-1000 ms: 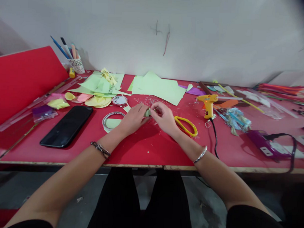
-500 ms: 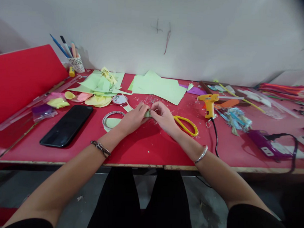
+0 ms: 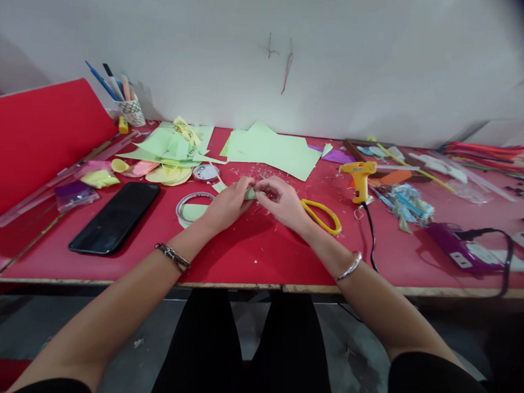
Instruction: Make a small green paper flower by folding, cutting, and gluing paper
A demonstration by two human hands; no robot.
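Observation:
A small piece of green paper (image 3: pixel 250 193) is pinched between my two hands above the red tabletop. My left hand (image 3: pixel 231 206) is closed on its left side, and the fingers partly cover it. From the right, my right hand (image 3: pixel 281 202) grips it with thumb and fingertips. How the paper is folded or rolled cannot be made out. Just left of my left hand lies a roll of tape (image 3: pixel 181 208) with green paper inside its ring. Yellow-handled scissors (image 3: pixel 339 225) rest beside my right hand, their blades hidden beneath it.
A black phone (image 3: pixel 115 219) lies at left, near a pen cup (image 3: pixel 133 113). Green paper sheets (image 3: pixel 276 148) are spread at the back. To the right stands a yellow glue gun (image 3: pixel 360 180) with a black cord, near a purple power strip (image 3: pixel 460 249).
Both hands have shifted slightly left with the green paper, and its angle between the fingers has changed. The right fingers have curled closer over it. The things on the table have stayed put.

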